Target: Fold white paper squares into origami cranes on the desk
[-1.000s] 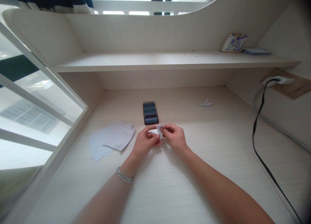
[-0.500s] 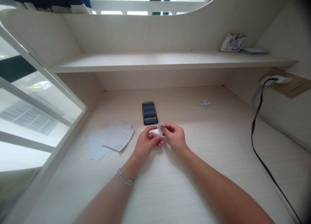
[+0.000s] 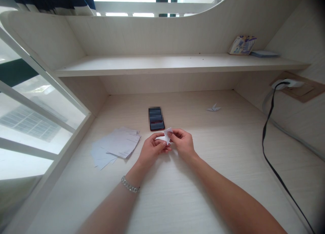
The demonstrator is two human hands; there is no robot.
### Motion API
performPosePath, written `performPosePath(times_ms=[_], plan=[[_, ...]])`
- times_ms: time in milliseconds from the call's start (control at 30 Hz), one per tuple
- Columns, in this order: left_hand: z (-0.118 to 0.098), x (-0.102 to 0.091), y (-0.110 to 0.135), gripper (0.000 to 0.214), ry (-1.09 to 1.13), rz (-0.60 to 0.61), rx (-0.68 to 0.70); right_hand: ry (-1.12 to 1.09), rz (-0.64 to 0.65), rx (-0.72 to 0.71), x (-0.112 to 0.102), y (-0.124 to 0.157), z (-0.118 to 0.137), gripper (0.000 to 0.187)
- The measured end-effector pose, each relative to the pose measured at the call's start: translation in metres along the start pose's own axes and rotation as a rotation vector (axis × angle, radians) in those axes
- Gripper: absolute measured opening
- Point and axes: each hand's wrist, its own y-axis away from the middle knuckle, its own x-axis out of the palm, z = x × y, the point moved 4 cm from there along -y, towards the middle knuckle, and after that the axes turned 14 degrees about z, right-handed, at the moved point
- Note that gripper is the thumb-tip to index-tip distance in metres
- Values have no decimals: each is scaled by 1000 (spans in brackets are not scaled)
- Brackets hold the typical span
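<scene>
Between both hands is a small folded piece of white paper (image 3: 167, 133), its upper tip sticking up above the fingers. My left hand (image 3: 151, 147) grips its lower left side with thumb and fingers. From the right, my right hand (image 3: 183, 142) pinches the paper between thumb and forefinger. Part of the paper is hidden behind the fingers. Just beyond the hands lies a phone (image 3: 156, 119) with a dark, blurred screen. Left of my left hand is a loose pile of white paper sheets (image 3: 122, 142).
A small folded paper crane (image 3: 214, 107) sits on the desk (image 3: 228, 152) at the back right. A black cable (image 3: 265, 139) runs from the wall socket (image 3: 302, 88) down the right side. On the shelf (image 3: 142, 63) stand a colourful packet (image 3: 242, 45) and a flat bluish item (image 3: 264, 54).
My left thumb has shifted slightly on the paper, exposing a little more of its lower part. Both hands otherwise stay in place, and the view has tilted very slightly.
</scene>
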Motion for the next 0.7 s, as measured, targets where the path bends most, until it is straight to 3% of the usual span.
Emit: performPosePath(times_ms=[500, 700], plan=[[1, 2, -1, 51, -108, -99, 66, 45, -13, -25, -3, 0, 1, 27], [1, 1, 0, 53, -58, -63, 35, 47, -32, -22, -4, 0, 1, 31]])
